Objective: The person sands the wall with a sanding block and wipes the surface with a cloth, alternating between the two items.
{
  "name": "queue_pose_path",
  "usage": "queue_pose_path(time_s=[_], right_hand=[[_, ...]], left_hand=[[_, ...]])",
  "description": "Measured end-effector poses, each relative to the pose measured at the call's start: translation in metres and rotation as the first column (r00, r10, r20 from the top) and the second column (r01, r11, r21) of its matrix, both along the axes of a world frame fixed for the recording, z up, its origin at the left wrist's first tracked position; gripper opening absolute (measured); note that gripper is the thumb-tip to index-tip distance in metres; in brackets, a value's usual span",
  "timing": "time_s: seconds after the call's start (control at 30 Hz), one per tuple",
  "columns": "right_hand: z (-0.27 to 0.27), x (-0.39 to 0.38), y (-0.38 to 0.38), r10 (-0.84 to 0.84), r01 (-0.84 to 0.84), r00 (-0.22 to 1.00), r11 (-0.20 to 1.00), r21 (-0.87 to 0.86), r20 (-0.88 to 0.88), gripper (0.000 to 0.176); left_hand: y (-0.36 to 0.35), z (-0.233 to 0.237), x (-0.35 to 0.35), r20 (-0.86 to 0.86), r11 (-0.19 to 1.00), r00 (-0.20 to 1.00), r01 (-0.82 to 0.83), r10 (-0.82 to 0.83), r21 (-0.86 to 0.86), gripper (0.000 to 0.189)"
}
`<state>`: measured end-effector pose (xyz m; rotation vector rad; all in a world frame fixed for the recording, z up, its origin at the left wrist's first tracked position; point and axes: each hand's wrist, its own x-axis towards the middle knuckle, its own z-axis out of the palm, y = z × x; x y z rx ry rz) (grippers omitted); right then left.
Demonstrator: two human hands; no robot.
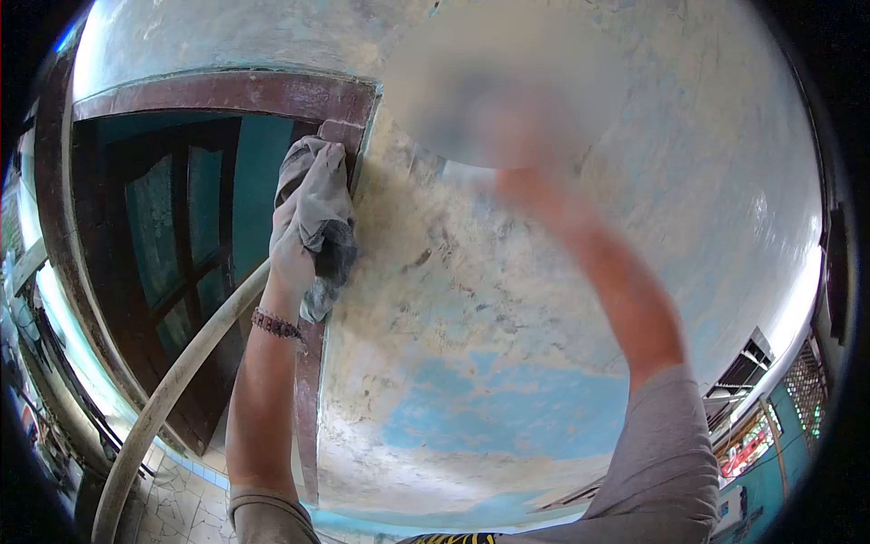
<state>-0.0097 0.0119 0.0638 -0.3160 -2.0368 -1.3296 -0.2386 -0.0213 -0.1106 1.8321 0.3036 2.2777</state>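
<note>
My left hand (294, 231) is wrapped round a crumpled grey cloth (328, 213), against the brown door frame (308, 408) near its upper corner. A braided bracelet (275, 324) circles that wrist. My right arm reaches up in front of the patchy wall (453, 272), whose paint is cream and worn with a blue area low down. The right hand (517, 127) lies in a blurred patch at the upper middle; its fingers are smeared out. Something darker shows beside it in the blur, too unclear to name.
A dark wooden door (186, 245) with panes stands inside the frame at left. A pale curved pole or hose (172, 390) runs up from the lower left. Tiled floor (181, 494) shows at bottom left, and louvres (743, 372) at lower right.
</note>
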Motion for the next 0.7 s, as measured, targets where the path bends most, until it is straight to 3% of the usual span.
queue_pose_path(time_s=[0.1,0.23,0.3,0.33,0.4,0.47,0.53,0.63,0.7], right_hand=[[0.021,-0.005,-0.011,-0.112,0.116,0.99,0.993,0.032,-0.084,0.072],[-0.082,0.004,-0.004,-0.055,0.08,0.955,0.994,-0.073,0.292,0.072],[-0.094,0.01,-0.012,-0.046,0.106,0.928,0.984,-0.141,0.371,0.071],[-0.093,0.008,-0.013,-0.033,0.11,0.912,0.98,-0.168,0.408,0.071],[-0.048,0.002,-0.01,-0.021,0.04,0.953,0.997,-0.058,0.303,0.069],[0.011,-0.013,-0.011,-0.081,0.075,0.992,0.995,-0.065,-0.094,0.07],[0.054,-0.021,0.004,0.01,0.003,0.977,0.998,0.061,-0.215,0.069],[0.003,-0.041,0.005,0.044,-0.057,0.971,0.997,-0.05,-0.234,0.067],[-0.074,-0.044,-0.001,0.139,-0.139,0.99,0.989,-0.041,-0.009,0.054]], left_hand=[[0.0,0.0,-0.003,-0.063,0.996,0.994,-0.086,0.088,0.031,0.052],[0.009,-0.001,0.006,0.086,0.993,0.99,0.108,-0.111,0.035,0.054],[0.003,0.001,0.009,0.12,0.988,0.98,0.156,-0.158,0.019,0.059],[0.002,0.002,0.007,0.083,0.996,0.992,0.091,-0.092,0.022,0.058],[0.0,0.004,0.0,-0.002,0.998,0.999,-0.045,0.045,0.033,0.058],[-0.006,0.0,0.003,0.01,0.996,0.998,-0.063,0.063,0.065,0.058],[0.002,-0.001,0.005,0.165,0.984,0.971,0.161,-0.171,0.073,0.057],[0.015,-0.007,-0.004,0.174,0.967,0.954,0.224,-0.243,0.123,0.055],[0.025,-0.012,-0.012,0.169,0.945,0.936,0.283,-0.309,0.163,0.052]])
